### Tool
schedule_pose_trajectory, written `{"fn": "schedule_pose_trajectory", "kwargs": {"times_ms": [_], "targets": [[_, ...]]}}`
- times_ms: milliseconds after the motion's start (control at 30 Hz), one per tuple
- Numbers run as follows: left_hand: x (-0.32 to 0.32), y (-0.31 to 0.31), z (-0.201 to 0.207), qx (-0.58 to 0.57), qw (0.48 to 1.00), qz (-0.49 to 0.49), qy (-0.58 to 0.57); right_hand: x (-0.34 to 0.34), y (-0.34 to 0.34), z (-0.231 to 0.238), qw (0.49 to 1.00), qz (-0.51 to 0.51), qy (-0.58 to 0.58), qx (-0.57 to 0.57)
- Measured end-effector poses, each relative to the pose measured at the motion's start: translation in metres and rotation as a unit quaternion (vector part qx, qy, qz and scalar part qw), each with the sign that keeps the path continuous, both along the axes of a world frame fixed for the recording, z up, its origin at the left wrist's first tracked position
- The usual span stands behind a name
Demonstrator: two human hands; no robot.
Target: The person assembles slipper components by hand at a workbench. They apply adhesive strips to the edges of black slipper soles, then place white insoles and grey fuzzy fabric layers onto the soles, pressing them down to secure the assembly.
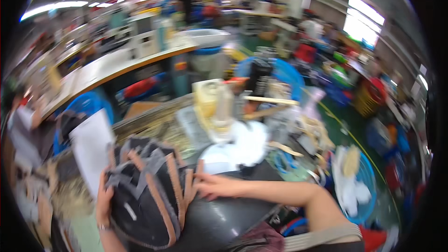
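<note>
A bundle of black fabric pieces (128, 205) with tan and grey strips along the edges stands tilted on a dark, shiny work surface (214, 221). My left hand (103, 203) grips its left edge, the fingers partly hidden behind the fabric. At the bundle's right side my right hand (214, 186) reaches in from the right, its fingertips closed at a tan strip (189, 184); motion blur softens them. Beyond the bundle, a cream and white machine (212, 105) rises beside a pile of white material (238, 147).
A white sheet (94, 149) leans left of the bundle. A blue basket (368, 191) with white pieces stands on the right floor. Tools and scraps lie past my right forearm. A long bench (119, 63) runs at the back left, where another person (28, 126) sits.
</note>
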State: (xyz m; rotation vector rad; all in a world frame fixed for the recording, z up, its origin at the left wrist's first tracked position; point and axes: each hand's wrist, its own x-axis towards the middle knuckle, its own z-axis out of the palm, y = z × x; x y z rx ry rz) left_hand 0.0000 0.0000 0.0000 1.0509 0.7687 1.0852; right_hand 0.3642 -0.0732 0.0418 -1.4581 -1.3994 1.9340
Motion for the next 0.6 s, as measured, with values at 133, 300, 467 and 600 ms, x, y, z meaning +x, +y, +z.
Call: {"fn": "schedule_pose_trajectory", "kwargs": {"times_ms": [133,300,467,600], "targets": [[-0.01,-0.024,0.073,0.188,0.91,0.092,0.357,-0.085,0.047,-0.004,0.952,-0.178,0.164,0.185],[0.01,-0.137,0.078,0.281,0.804,0.138,0.506,-0.081,-0.019,0.025,0.982,-0.089,0.018,0.167],[0.009,-0.118,0.097,0.292,0.775,0.064,0.557,-0.045,-0.106,0.017,0.961,-0.118,-0.147,0.201],[0.03,-0.133,0.095,0.463,0.617,0.238,0.591,0.036,-0.196,0.025,0.874,-0.057,-0.339,0.343]]}}
